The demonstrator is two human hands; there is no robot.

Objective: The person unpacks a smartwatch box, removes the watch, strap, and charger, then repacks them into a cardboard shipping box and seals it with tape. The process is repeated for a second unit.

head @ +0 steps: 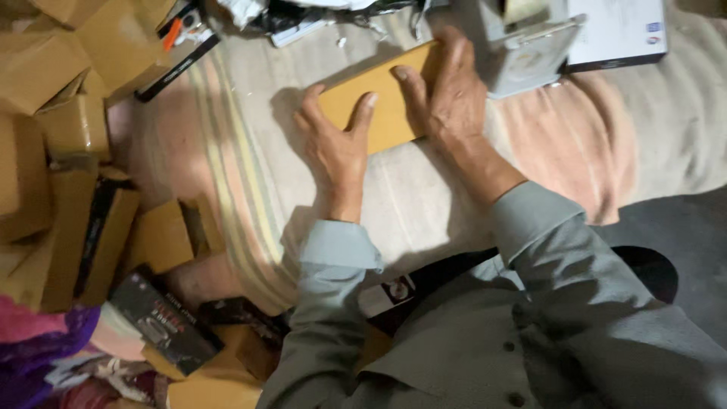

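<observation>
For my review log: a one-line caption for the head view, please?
Left hand and right hand press a flat yellow-brown box on a striped cloth.

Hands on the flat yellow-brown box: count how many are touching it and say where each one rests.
2. The left hand presses the flat yellow-brown box's near left end; the right hand covers its far right end. None seem hidden.

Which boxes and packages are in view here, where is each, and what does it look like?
Flat cardboard box: on the striped cloth, tan, rectangular, under the left hand and right hand.
White box: top right, flat, dark-edged.
Black package: lower left, oblong, printed.
Brown cartons: piled along the left edge, plain.
</observation>
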